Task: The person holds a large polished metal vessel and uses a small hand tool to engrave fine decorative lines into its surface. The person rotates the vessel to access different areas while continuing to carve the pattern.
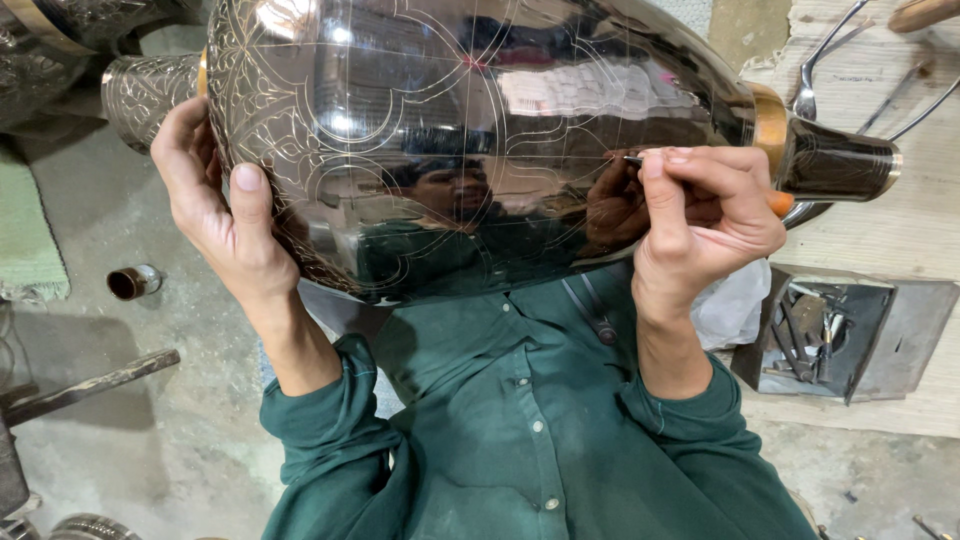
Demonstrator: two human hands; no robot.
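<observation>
A large polished metal vase (470, 120) lies on its side across my lap, its narrow neck (840, 160) pointing right. Fine engraved lines and leaf patterns cover its left part. My left hand (220, 200) cups the wide left end of the vase, thumb pressed on the metal. My right hand (700, 215) is closed around a small engraving tool (634, 160) with an orange end, its tip touching the vase surface near the neck. My green shirt is reflected in the metal.
Another engraved metal vessel (60, 40) lies at the top left. A small metal cap (133, 282) and a rod (90, 385) rest on the concrete floor at left. A metal tray of tools (830, 335) and long tongs (810, 80) sit on a wooden board at right.
</observation>
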